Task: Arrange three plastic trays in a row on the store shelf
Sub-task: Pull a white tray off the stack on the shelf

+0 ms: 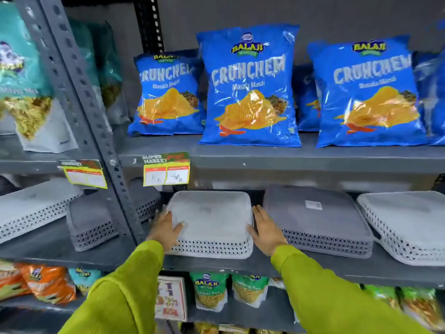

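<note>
Three upside-down perforated plastic trays lie side by side on the grey shelf. The light grey tray on the left sits between my hands. My left hand presses its left side with the thumb on top. My right hand lies flat against its right side. A dark grey tray stack with a white label is just right of it, close to my right hand. Another light grey tray lies at the far right, tilted toward the shelf edge.
A slotted grey upright post stands left of my left hand. Behind it lie a dark tray and a light tray. Blue chip bags fill the shelf above; a yellow price tag hangs down. Snack packs sit below.
</note>
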A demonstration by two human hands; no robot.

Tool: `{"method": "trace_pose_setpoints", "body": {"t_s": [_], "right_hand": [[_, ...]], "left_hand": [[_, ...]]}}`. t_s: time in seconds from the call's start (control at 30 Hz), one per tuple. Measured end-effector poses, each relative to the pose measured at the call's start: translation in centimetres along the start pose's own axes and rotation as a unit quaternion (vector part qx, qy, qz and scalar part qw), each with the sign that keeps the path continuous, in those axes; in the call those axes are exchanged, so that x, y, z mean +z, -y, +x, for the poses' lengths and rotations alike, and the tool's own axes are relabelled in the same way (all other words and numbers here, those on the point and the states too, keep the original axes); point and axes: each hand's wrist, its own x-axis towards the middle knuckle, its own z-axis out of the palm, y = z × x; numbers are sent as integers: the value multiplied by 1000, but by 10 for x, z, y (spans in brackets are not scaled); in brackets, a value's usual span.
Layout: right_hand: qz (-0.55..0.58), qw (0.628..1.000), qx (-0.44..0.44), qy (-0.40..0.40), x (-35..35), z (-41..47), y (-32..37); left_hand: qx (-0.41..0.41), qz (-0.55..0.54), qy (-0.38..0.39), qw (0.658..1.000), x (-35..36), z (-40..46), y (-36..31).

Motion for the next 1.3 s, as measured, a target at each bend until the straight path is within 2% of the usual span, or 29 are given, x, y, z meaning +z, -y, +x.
{"method": "trace_pose_setpoints", "body": {"t_s": [0.13,0.23,0.27,0.33,0.43,0.5,0.57,0.6,0.67,0.73,0.77,0.8,0.83,0.9,0.97,1.03,1.1,1.2,1.3], "right_hand": [[119,987,108,0,16,15,5],[273,938,209,42,24,36,9],[310,919,240,50,20,40,12],[350,896,265,56,18,52,4],[398,887,231,43,18,63,-5],[443,877,185,-4,21,71,-9],[474,864,153,-75,9,73,1],[508,842,150,-104,-1,72,8],[611,760,181,-130,-19,69,19],[695,666,240,-125,-24,70,18],[712,645,250,-118,-20,74,11],[710,643,265,-111,-18,73,8],[690,665,269,-98,-9,78,-2],[594,738,302,-107,7,85,-22],[495,813,285,-116,7,80,-23],[395,878,257,-82,-1,63,-6],[325,909,253,-64,5,55,-4],[251,934,238,-85,6,52,-8],[250,939,203,-121,-6,49,-11]], "left_hand": [[-121,-106,12,987,12,45,19],[-171,-175,11,969,17,74,27],[-195,-167,19,966,12,73,24],[-220,-178,22,959,-8,60,7],[-202,-274,-22,940,-26,50,-8],[-179,-383,-88,902,-33,64,-8],[-193,-469,-100,856,-30,98,14],[-192,-520,-112,825,-22,121,26],[-178,-625,-136,748,-25,116,22],[-157,-680,-134,704,-46,68,-11],[-146,-698,-117,691,-46,56,-16],[-143,-714,-69,682,-44,49,-16],[-122,-723,-32,679,-43,41,-18],[-143,-708,12,692,-38,30,-15],[-193,-622,33,758,-30,21,-12],[-245,-485,18,839,-16,20,-4],[-275,-368,-8,888,-8,25,5],[-259,-295,-31,919,-4,32,6],[-221,-256,-63,939,-4,38,3]]}}
